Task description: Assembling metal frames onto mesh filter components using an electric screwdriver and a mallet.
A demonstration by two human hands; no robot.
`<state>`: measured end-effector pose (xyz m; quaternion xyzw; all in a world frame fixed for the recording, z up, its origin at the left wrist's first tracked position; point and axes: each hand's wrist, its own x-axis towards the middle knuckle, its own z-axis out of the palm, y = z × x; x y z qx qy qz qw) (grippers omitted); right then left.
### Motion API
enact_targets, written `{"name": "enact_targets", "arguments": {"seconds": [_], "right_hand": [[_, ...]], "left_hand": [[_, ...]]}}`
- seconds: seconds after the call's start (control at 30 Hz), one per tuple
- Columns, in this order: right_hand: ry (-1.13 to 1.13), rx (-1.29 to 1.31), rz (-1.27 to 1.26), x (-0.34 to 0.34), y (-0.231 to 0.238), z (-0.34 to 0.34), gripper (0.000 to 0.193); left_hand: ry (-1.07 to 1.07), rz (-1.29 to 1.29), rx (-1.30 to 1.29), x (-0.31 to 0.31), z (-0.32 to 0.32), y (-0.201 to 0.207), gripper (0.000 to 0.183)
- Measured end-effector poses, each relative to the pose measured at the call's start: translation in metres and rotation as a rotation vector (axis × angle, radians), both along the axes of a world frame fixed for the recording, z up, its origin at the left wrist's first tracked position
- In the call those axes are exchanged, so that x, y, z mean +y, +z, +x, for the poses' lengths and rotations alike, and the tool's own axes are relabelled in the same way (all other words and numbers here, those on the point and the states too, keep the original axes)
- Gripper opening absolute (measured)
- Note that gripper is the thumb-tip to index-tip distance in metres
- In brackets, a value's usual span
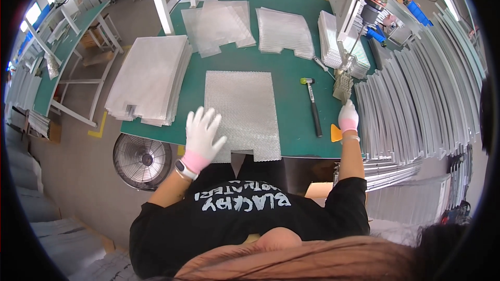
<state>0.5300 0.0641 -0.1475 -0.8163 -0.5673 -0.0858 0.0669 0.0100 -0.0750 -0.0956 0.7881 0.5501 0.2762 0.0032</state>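
Observation:
My left hand (204, 139), in a white glove with a pink cuff, is spread open over the left edge of a silvery perforated mesh sheet (242, 109). The sheet lies flat, its notched near edge reaching the front of the green table. Farther right, my right hand (348, 117), gloved the same way, has its fingers closed at the near end of a beige, ridged block-like piece (342, 87). What the fingers pinch there is too small to tell. Between the hands lies a mallet (313, 106) with a black grip and a green-yellow head.
Stacked mesh sheets (148, 75) lie left, with more sheets (221, 23) and another pile (284, 31) behind. A metal machine arm (351, 5) overhangs the right side. Long grey strips (416, 88) stand at right. An orange scraper (336, 133) is near my right wrist; a floor fan (142, 161) stands left.

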Motion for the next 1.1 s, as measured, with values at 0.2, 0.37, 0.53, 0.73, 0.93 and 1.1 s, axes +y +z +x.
{"name": "enact_targets", "arguments": {"seconds": [0.2,0.37,0.53,0.73,0.93,1.1], "right_hand": [[0.479,0.931,0.287,-0.103,0.076,-0.165,0.012],[0.599,1.528,-0.365,-0.221,-0.02,-0.256,0.022],[0.082,2.29,-0.384,-0.233,-0.082,-0.297,0.02],[0.136,2.05,-0.371,-0.215,-0.075,-0.295,0.019],[0.242,1.929,-0.332,-0.211,-0.071,-0.298,0.023],[0.183,1.838,-0.313,-0.207,-0.067,-0.301,0.021]], "left_hand": [[-0.251,-1.359,-0.987,-0.109,0.002,-0.086,0.031],[0.091,-1.195,-1.974,-0.091,0.027,-0.118,0.04],[0.134,-1.099,-1.756,-0.086,0.024,-0.121,0.04],[0.2,-0.991,-1.625,-0.084,0.033,-0.114,0.04],[0.174,-0.947,-1.777,-0.085,0.033,-0.138,0.04],[0.224,-0.946,-1.662,-0.084,0.034,-0.119,0.037]]}}
